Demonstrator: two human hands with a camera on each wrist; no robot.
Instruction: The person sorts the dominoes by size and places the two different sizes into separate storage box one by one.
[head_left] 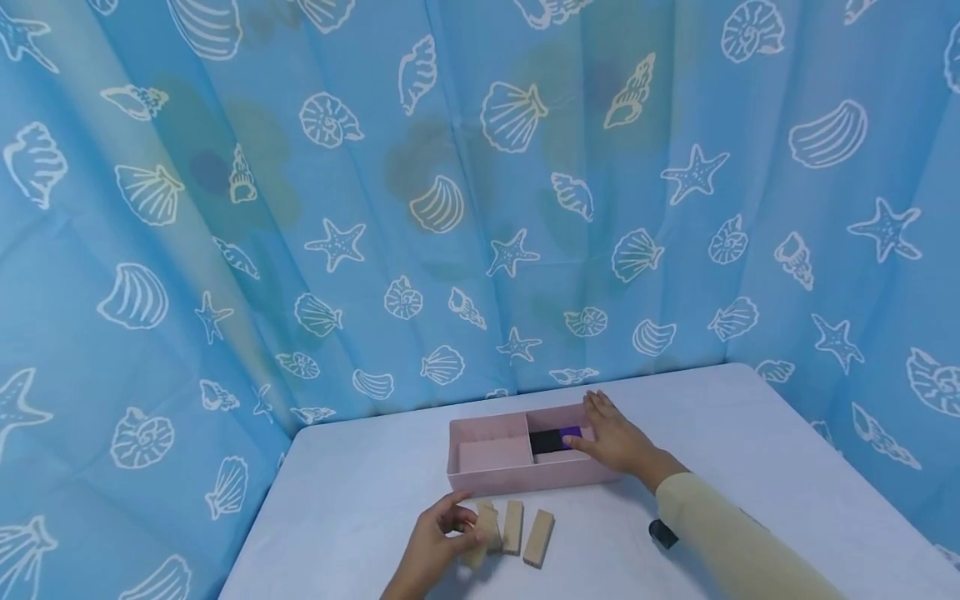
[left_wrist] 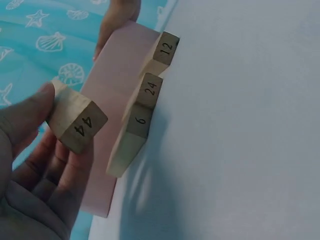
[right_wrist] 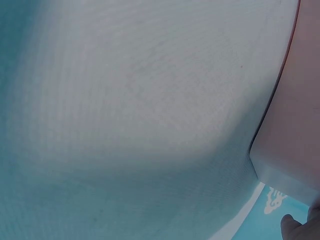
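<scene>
Wooden block [left_wrist: 75, 117] marked 44 sits in left hand [head_left: 435, 537], pinched between thumb and fingers, in front of pink box [head_left: 510, 480]. Three other blocks on white table [head_left: 330, 508] near box front: 12 block [left_wrist: 161, 54], 24 block [left_wrist: 149, 91], and one reading 6, maybe 9. Right hand [head_left: 621, 442] at box's right end, fingers straight, thumb spread. Black piece [head_left: 545, 442] and purple piece [head_left: 572, 433] in right compartment; thumb contact unclear.
</scene>
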